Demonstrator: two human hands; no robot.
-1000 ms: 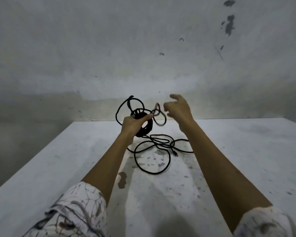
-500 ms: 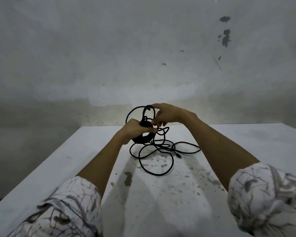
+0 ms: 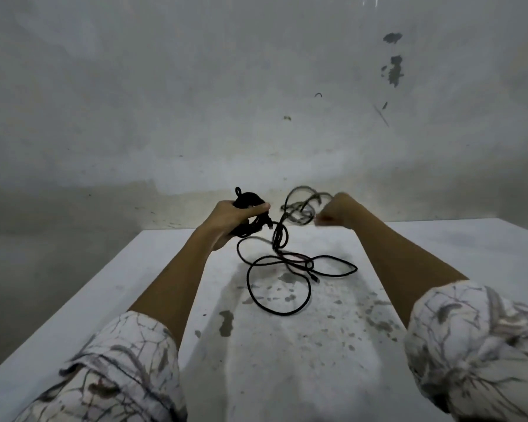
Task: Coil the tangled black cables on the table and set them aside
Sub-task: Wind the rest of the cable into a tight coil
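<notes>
Operator: Hands first. What does the left hand hold?

Inspector: Left hand grips a wound bundle of black cable, fingers and thumb curled round it, raised above the far part of the white stained table. A small loop protrudes from the top of the bundle.

Operator: Right hand?

Inspector: Right hand is raised level with the left, fingers curled. Blurred loops of thin black cable hang just beside its fingers; contact appears likely, but the blur prevents confirmation of a pinch.

Operator: Remaining cable?

Inspector: Strands run down from between both hands to a loose black tangle lying on the table. One large loop lies nearest the person; a narrower loop extends to the right. A plug end rests on the surface inside the tangle.

Operator: Surroundings?

Inspector: Grey marked wall stands behind the table. Both forearms are bare, with white patterned sleeves at the elbows.
</notes>
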